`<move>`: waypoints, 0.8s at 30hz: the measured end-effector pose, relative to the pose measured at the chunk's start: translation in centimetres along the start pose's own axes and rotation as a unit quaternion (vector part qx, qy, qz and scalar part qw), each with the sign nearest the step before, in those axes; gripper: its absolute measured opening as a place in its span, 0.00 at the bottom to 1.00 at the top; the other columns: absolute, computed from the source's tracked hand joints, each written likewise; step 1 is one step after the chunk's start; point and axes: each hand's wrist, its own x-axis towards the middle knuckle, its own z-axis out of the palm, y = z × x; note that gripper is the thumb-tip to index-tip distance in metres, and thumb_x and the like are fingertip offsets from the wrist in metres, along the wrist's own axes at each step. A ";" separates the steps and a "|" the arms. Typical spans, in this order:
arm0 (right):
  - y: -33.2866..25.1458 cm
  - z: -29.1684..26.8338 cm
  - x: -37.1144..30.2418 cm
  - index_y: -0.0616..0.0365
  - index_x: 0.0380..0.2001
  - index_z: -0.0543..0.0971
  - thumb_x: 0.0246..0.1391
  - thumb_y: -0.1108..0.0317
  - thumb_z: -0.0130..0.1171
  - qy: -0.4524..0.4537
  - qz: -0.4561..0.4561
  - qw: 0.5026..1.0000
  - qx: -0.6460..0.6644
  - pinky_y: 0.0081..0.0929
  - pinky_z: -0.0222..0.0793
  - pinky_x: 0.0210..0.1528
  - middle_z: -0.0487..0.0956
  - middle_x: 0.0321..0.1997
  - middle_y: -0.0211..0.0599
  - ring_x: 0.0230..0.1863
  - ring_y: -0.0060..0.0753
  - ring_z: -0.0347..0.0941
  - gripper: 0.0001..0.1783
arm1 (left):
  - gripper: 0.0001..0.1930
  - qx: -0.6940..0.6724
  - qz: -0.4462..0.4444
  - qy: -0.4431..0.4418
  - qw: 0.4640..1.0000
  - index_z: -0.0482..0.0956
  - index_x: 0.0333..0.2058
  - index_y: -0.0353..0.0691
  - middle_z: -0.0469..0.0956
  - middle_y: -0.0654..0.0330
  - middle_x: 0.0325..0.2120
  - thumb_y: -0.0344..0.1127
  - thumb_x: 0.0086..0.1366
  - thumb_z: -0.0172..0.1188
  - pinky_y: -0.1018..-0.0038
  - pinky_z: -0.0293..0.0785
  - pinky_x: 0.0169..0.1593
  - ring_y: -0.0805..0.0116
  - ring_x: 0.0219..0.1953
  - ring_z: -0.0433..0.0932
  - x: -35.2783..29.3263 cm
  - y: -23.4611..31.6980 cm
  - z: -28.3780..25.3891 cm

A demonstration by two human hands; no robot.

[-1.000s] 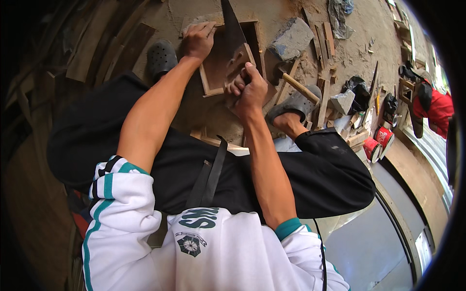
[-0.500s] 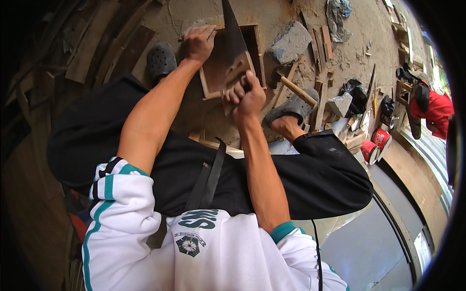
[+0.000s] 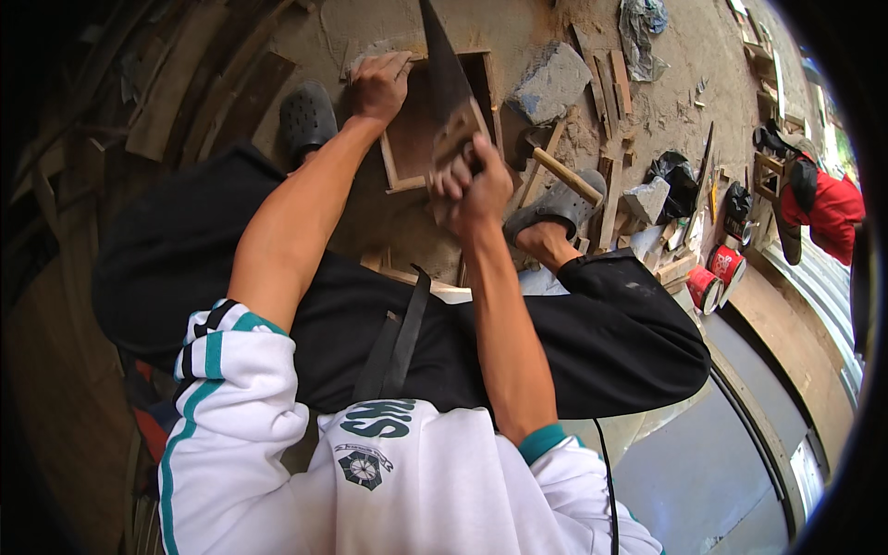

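Note:
A handsaw (image 3: 448,74) is in my right hand (image 3: 483,185), its fingers wrapped round the wooden handle. The dark blade points away from me, over an open wooden box (image 3: 404,183) on the ground; whether its teeth touch the wood I cannot tell. My left hand (image 3: 379,87) grips the box at its far left corner, with the fingers curled at the edge. Blade and right hand hide part of the box's inside and its right side.
A wooden-handled hammer (image 3: 566,176) lies by my right clog (image 3: 561,209). Beyond it sit a concrete chunk (image 3: 552,83) and several wood offcuts (image 3: 622,81). Boards (image 3: 185,83) lie at left. Red cans (image 3: 706,289) and a person in red (image 3: 823,213) are at right.
My right hand has shifted slightly to the right, and the saw has tilted a little with it. My left hand stays at the box's corner.

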 end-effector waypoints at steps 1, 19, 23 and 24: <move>0.6 -1.1 -1.3 0.49 0.23 0.66 0.60 0.54 0.57 -0.008 0.003 1.000 -0.003 0.29 0.58 0.20 0.56 0.11 0.24 0.11 0.25 0.54 0.18 | 0.10 0.005 0.000 0.003 1.000 0.86 0.42 0.46 0.85 0.61 0.38 0.38 0.63 0.65 0.61 0.75 0.46 0.55 0.40 0.81 -0.1 0.1 -0.1; 0.4 -0.2 1.7 0.50 0.23 0.66 0.62 0.55 0.55 -0.010 -0.011 1.000 -0.011 0.27 0.56 0.17 0.58 0.13 0.24 0.11 0.22 0.54 0.17 | 0.10 -0.001 0.001 0.002 1.000 0.86 0.41 0.45 0.85 0.60 0.38 0.37 0.62 0.65 0.61 0.75 0.47 0.56 0.40 0.82 0.5 0.5 -0.3; 1.1 0.7 -0.2 0.49 0.22 0.66 0.62 0.56 0.55 0.005 -0.057 0.996 -0.061 0.25 0.54 0.15 0.58 0.13 0.22 0.11 0.21 0.53 0.18 | 0.10 -0.023 -0.004 0.006 1.000 0.86 0.42 0.46 0.85 0.60 0.38 0.37 0.62 0.65 0.61 0.75 0.47 0.56 0.41 0.82 0.4 0.1 0.0; 0.4 1.6 0.2 0.50 0.22 0.66 0.63 0.57 0.55 0.000 -0.073 0.994 -0.078 0.23 0.53 0.15 0.58 0.14 0.22 0.12 0.19 0.52 0.17 | 0.10 -0.035 -0.015 0.004 0.999 0.86 0.42 0.47 0.85 0.61 0.39 0.37 0.62 0.65 0.61 0.74 0.47 0.57 0.41 0.82 0.3 0.3 0.0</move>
